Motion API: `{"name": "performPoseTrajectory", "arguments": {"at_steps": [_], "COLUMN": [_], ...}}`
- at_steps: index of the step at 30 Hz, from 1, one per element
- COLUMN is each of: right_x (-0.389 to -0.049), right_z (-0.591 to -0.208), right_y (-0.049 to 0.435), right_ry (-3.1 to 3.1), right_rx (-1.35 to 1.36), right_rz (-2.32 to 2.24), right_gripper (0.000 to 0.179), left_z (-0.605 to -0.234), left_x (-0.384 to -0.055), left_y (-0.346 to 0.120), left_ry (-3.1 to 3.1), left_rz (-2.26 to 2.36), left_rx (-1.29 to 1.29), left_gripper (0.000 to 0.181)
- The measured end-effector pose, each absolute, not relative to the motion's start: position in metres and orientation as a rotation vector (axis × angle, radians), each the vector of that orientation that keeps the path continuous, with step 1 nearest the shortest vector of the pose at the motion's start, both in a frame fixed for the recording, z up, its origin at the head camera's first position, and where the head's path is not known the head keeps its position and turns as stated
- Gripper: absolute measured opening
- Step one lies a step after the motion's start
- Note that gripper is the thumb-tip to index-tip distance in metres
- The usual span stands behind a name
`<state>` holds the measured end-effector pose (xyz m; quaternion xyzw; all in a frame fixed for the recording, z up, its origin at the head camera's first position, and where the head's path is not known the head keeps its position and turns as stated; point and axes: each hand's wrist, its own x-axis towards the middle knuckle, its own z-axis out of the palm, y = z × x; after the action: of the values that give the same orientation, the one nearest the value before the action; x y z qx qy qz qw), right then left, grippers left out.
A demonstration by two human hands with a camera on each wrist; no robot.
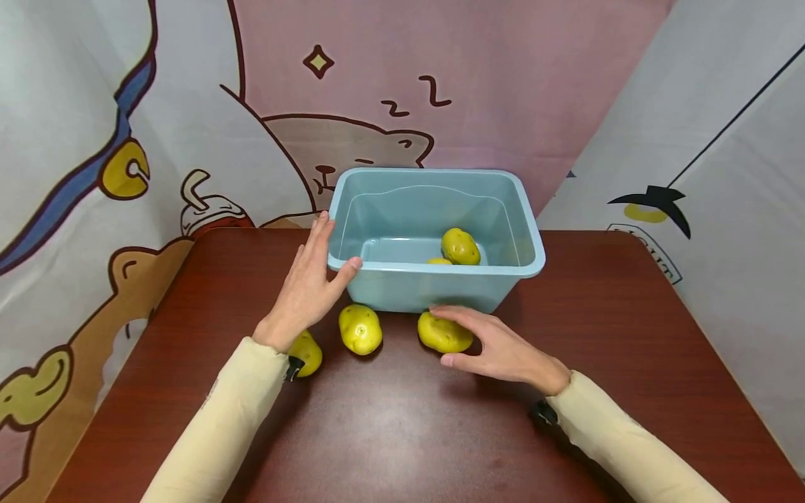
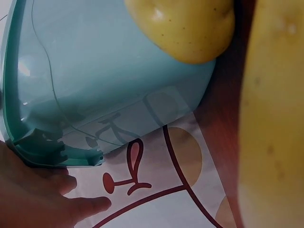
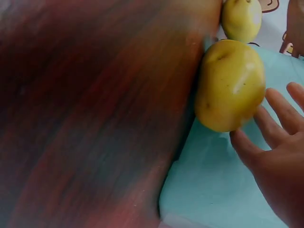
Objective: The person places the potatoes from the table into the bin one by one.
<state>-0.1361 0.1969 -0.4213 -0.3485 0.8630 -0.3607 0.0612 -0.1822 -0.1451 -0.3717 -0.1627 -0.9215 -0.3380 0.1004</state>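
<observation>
A light blue plastic bin (image 1: 402,288) stands at the back of the table. My left hand (image 1: 308,279) lies along its left side, fingers straight, thumb over the front left rim corner. On the table in front of the bin, my right hand (image 1: 503,346) has its fingers spread at a yellow potato (image 1: 443,334), fingertips at its upper side; the right wrist view shows the same potato (image 3: 230,85) beside the fingertips, not enclosed. A second potato (image 1: 360,330) sits to its left. Partly hidden by the left wrist is a third potato (image 1: 307,354).
Inside the bin lie a potato (image 1: 461,246) and part of another potato (image 1: 439,261), mostly hidden by the front wall. Behind the brown wooden table (image 1: 402,426) hangs a printed cartoon cloth (image 1: 503,84), close to the bin's back.
</observation>
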Motion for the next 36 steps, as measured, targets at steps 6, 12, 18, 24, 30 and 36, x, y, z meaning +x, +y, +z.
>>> {"name": "performPoseTrajectory", "arguments": {"at_steps": [6,12,18,24,30,36], "right_x": [-0.137,-0.133,-0.137,-0.139,-0.139,-0.140], "right_z": [-0.425,-0.424,-0.425,-0.433,-0.437,-0.436], "right_y": [0.195,0.195,0.196,0.199,0.195,0.194], "right_ry": [2.599,2.584,2.581,2.585,2.608,2.641], "right_rx": [-0.998,-0.993,-1.005,-0.946,-0.996,-1.067], "right_rz": [-1.037,-1.025,-1.034,-0.940,-0.856,-0.846], "right_gripper": [0.076,0.076,0.078,0.086,0.086,0.077], "left_z": [-0.370,-0.371,-0.371,-0.371,-0.371,-0.371], "left_x": [-0.182,-0.183,-0.182,-0.182,-0.180,-0.182], "left_y": [-0.145,-0.145,-0.147,-0.146,-0.146,-0.146], "left_ry": [-2.728,-2.729,-2.731,-2.743,-2.746,-2.738], "left_rz": [-0.995,-1.002,-1.003,-0.984,-0.978,-0.980], "left_rx": [-0.481,-0.482,-0.486,-0.504,-0.499,-0.494], "left_gripper": [0.090,0.091,0.090,0.089,0.089,0.089]}}
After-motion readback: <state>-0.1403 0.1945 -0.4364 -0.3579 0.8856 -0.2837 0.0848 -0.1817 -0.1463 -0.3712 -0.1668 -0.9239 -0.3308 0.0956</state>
